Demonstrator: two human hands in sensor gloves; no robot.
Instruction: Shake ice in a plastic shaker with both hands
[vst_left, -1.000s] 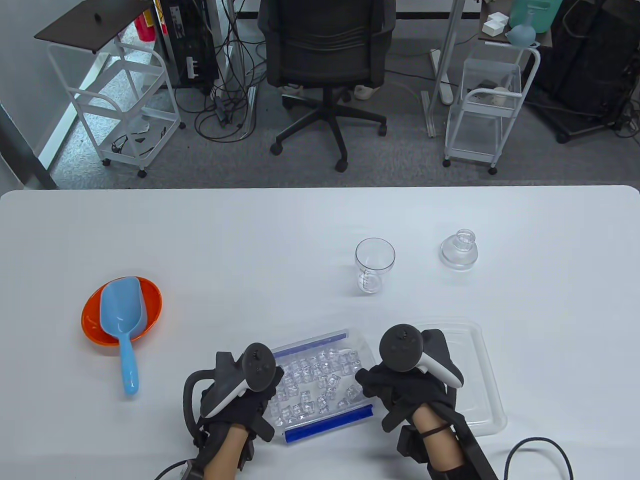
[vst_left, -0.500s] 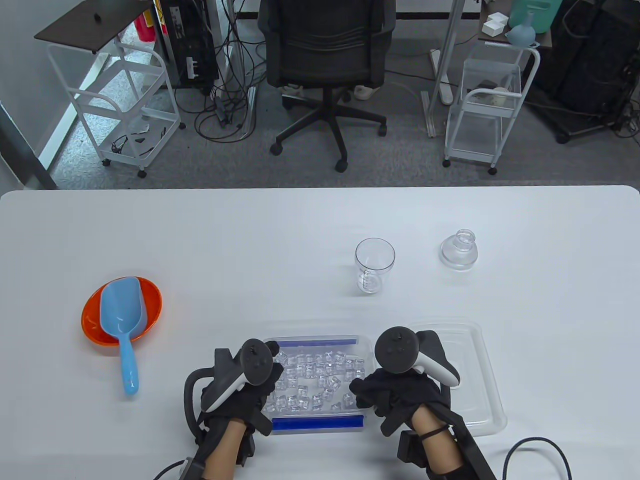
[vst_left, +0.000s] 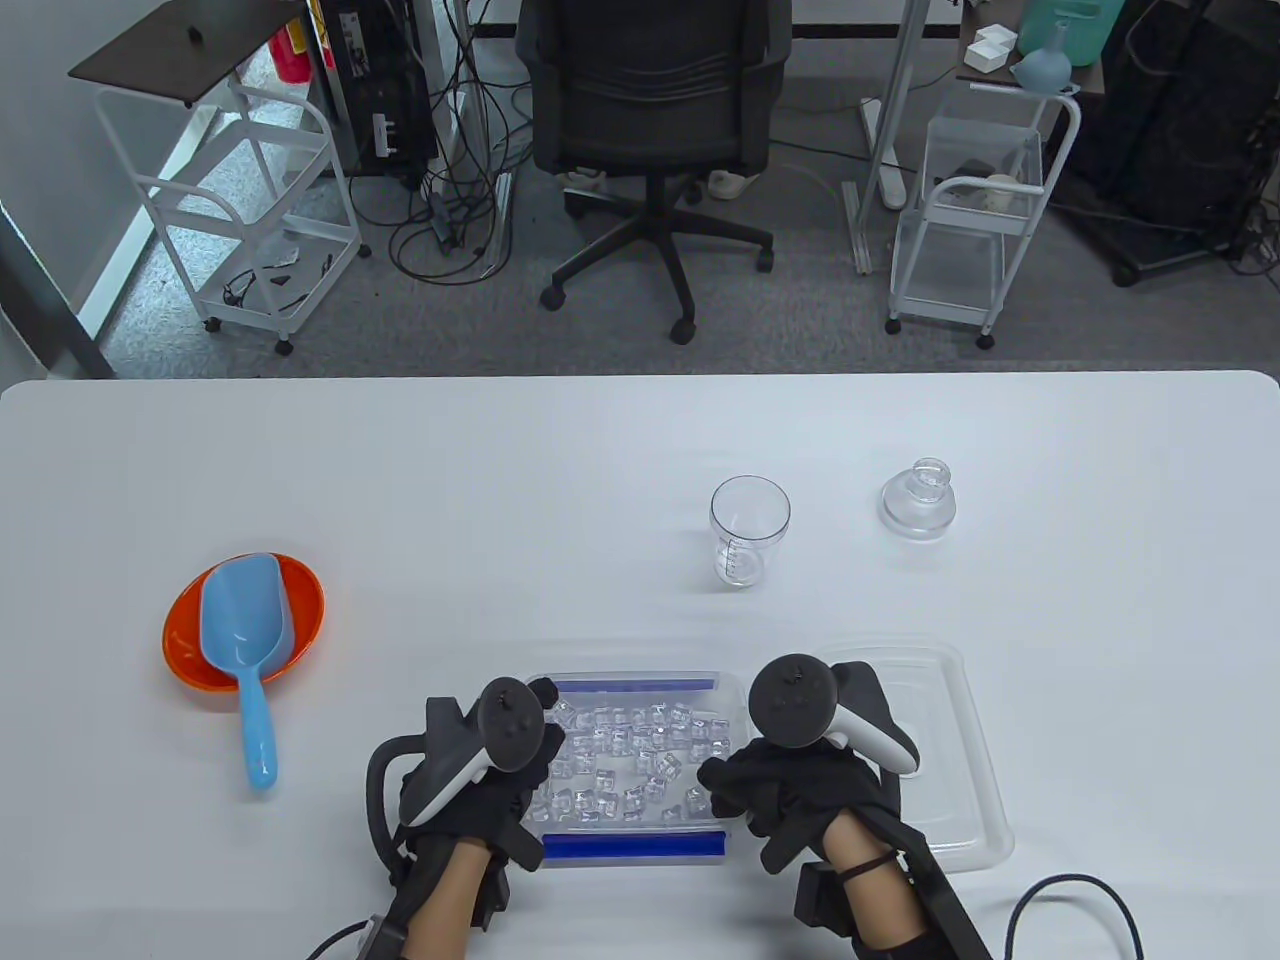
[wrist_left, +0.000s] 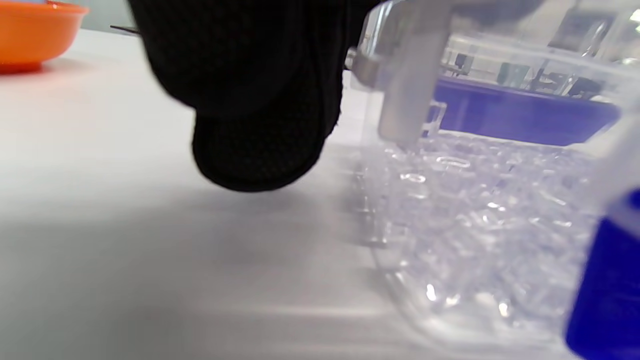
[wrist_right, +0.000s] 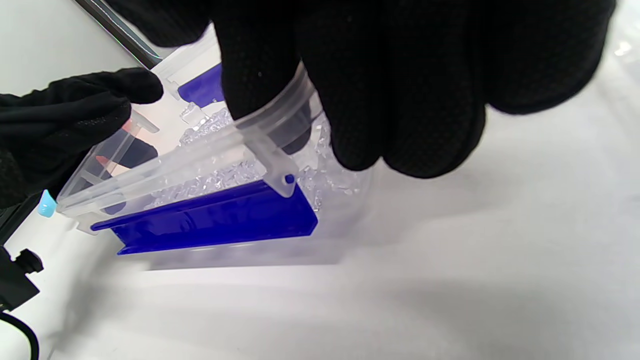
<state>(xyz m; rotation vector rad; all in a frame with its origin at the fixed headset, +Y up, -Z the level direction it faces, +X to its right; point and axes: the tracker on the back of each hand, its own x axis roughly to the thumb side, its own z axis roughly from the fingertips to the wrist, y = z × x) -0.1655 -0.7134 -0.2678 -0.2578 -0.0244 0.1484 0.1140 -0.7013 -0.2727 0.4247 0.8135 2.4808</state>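
Table view: ice box sits on the table, left hand on its left end, right hand on its right end, both gripping the rim. Shaker cup stands open beyond the box, its cap just right of the cup. Box lid lies right of the box. Scoop rests in the orange bowl, well left of the box

Left wrist view: fingers hang beside the box wall; contact not clear here

Right wrist view: fingers curled over the box rim, holding it

Step looks like prep: positioning the ice. Next needs hands off the box, grab scoop, load the cup
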